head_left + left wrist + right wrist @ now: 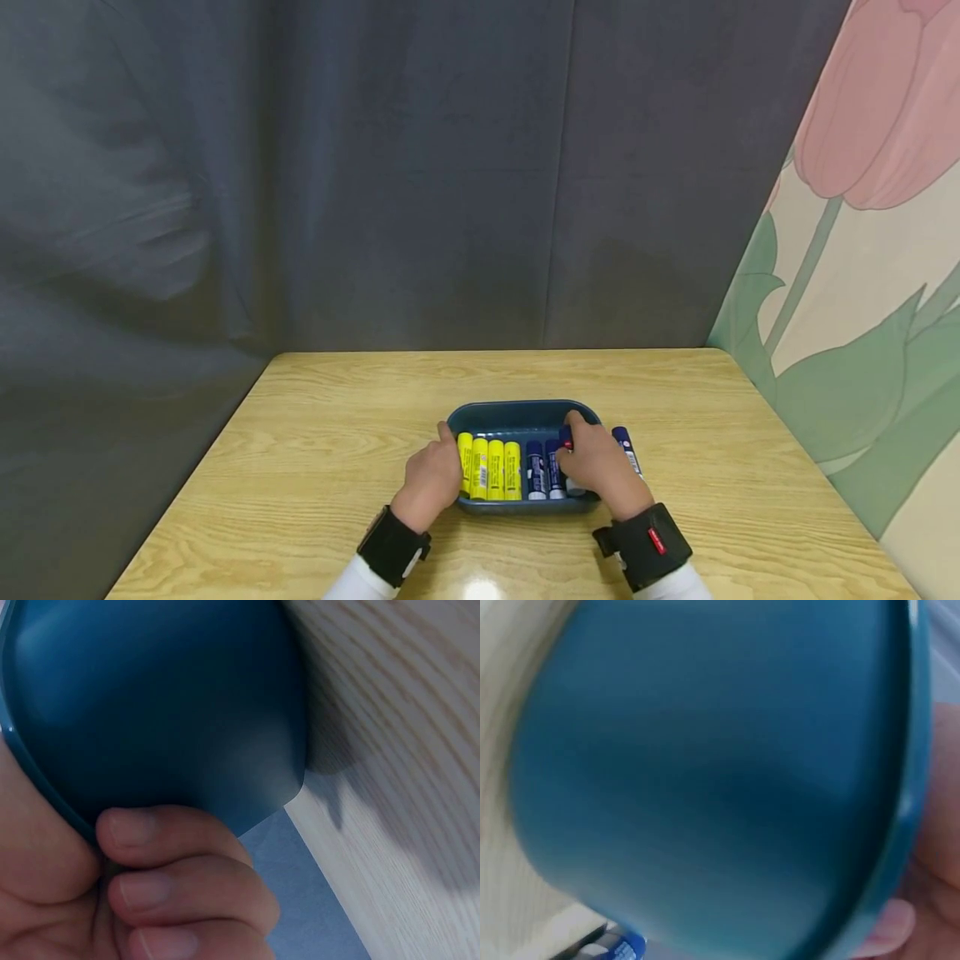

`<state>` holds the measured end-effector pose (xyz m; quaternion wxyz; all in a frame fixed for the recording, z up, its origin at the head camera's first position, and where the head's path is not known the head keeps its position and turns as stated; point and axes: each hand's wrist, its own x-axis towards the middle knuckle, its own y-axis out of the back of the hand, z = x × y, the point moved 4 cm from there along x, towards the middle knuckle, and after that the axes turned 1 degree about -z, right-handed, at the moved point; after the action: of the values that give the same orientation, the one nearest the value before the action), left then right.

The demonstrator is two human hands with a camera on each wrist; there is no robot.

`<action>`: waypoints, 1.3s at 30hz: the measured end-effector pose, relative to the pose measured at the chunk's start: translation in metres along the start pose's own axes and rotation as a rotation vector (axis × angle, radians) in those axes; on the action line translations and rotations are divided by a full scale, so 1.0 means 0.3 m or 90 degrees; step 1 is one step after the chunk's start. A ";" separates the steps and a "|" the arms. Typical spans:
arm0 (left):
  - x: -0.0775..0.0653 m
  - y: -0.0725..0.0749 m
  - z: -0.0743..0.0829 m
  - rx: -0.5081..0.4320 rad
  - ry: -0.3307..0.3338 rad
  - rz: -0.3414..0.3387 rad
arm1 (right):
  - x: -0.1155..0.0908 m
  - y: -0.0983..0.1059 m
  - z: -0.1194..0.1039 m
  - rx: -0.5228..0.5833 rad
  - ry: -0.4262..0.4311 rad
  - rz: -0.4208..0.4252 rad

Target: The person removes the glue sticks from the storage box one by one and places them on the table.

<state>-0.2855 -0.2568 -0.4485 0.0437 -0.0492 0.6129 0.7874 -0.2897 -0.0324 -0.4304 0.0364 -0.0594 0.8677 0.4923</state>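
Observation:
A dark teal tray (525, 507) sits mid-table with two groups of tubes that look like glue sticks. Several yellow glue sticks (496, 471) lie side by side on its left. Blue glue sticks (536, 471) with whitish ends lie on its right. My left hand (433, 477) grips the tray's left rim, the thumb over the edge and the curled fingers (187, 840) against the outer wall. Reaching over the right rim, my right hand (600, 460) pinches a blue glue stick (574, 488) between thumb and fingers. The hand hides much of that stick.
Just right of the tray, another blue glue stick (622, 437) rests on the wooden table (337, 433), partly behind the right hand. A dark grey curtain (420, 183) hangs behind the table. The wall (862, 350) at the right has painted flowers.

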 end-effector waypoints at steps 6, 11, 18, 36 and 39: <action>0.001 -0.004 -0.003 0.001 -0.001 -0.002 | -0.009 0.034 0.014 0.014 -0.003 0.013; 0.002 -0.006 -0.005 0.000 -0.002 0.000 | -0.002 0.055 0.040 0.027 0.000 0.016; -0.002 -0.007 -0.005 0.001 -0.008 0.003 | -0.007 0.097 0.062 0.038 0.005 0.027; 0.004 -0.004 -0.006 -0.008 -0.001 -0.013 | -0.005 0.193 0.220 0.001 -0.019 0.038; 0.005 -0.006 -0.006 -0.005 -0.001 -0.014 | -0.001 0.193 0.249 -0.010 -0.029 0.029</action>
<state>-0.2866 -0.2582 -0.4508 0.0525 -0.0551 0.6093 0.7893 -0.2971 0.0613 -0.4194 0.0443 -0.0292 0.8638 0.5010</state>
